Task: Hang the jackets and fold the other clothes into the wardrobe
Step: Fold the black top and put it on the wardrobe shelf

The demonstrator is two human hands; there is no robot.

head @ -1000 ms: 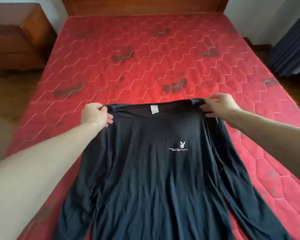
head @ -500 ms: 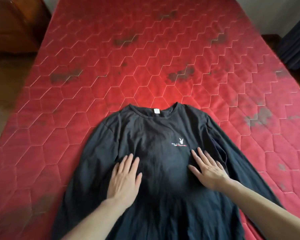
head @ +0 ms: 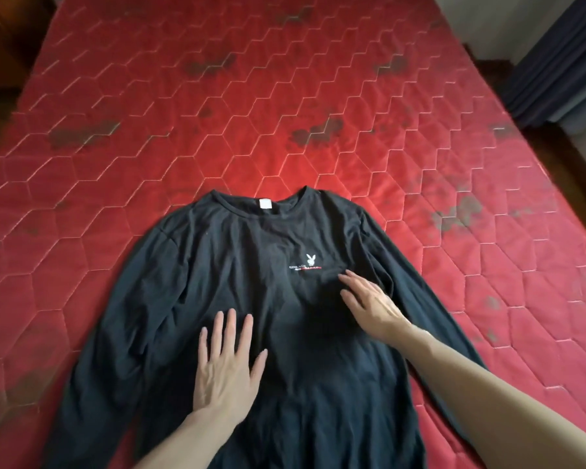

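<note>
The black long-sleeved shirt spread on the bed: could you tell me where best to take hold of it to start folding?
Probably the right sleeve, pinched near its shoulder seam from the outer side. The black shirt lies flat, front up, on the red mattress, sleeves splayed clear of the body, so that edge looks easiest to lift.

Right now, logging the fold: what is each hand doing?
Left hand: open, fingers flat on the shirt.
Right hand: open, fingers flat on the shirt.
</note>
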